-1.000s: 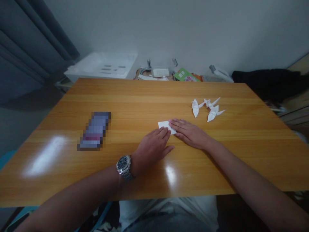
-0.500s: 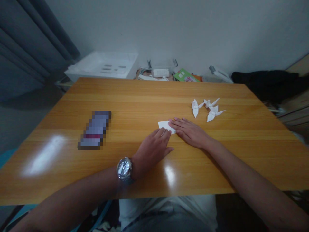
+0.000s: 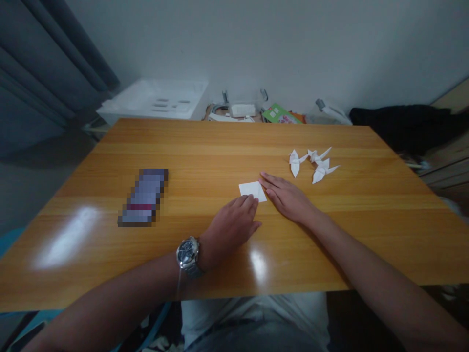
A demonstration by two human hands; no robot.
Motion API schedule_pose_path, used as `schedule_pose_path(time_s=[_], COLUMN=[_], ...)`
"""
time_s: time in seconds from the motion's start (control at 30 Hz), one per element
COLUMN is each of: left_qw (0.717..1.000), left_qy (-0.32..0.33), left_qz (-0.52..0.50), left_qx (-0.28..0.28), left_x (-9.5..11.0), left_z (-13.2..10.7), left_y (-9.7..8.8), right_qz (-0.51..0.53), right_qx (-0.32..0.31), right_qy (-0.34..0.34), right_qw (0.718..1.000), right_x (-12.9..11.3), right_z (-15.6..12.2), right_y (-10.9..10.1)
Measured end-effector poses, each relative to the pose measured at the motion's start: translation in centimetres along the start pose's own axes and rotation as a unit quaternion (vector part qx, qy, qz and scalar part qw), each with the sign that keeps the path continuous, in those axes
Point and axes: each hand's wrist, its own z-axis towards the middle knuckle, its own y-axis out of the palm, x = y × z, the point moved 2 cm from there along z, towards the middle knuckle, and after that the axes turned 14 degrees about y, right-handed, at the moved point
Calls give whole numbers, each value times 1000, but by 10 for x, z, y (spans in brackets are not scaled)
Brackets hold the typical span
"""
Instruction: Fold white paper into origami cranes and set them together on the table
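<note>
A small white piece of paper lies flat on the wooden table. The fingertips of my left hand rest on its near edge, palm down, with the thumb apart from the fingers. A watch is on that wrist. My right hand lies flat at the paper's right edge, fingers stretched out and close to its far right corner. Beyond my right hand stand three white paper cranes, the left one, the far one and the near one.
A blurred-out phone lies on the table's left part. Behind the far edge are a white foam box, a green booklet and assorted items. Dark cloth lies at the back right.
My right hand has slid off the paper to its right edge, uncovering more of it. The left hand stays nearly in place.
</note>
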Motion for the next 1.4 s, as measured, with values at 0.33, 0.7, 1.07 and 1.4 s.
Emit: schedule_pose_path(time_s=[0.33, 0.7, 1.07, 1.4], left_qw=[999, 999, 999, 998], left_qy=[33, 29, 30, 42], left_qz=[-33, -42, -36, -44], left_qx=[15, 8, 22, 30], left_x=[-25, -25, -29, -30], left_z=[-4, -5, -7, -8], left_y=[3, 1, 8, 8], right_qz=[-48, -37, -33, -3], right_qx=[-37, -6, 9, -58], right_qy=[-70, 29, 43, -66], right_qw=[996, 999, 999, 996], right_x=[-2, 12, 11, 0], right_z=[-7, -2, 2, -4], right_y=[-6, 0, 4, 2])
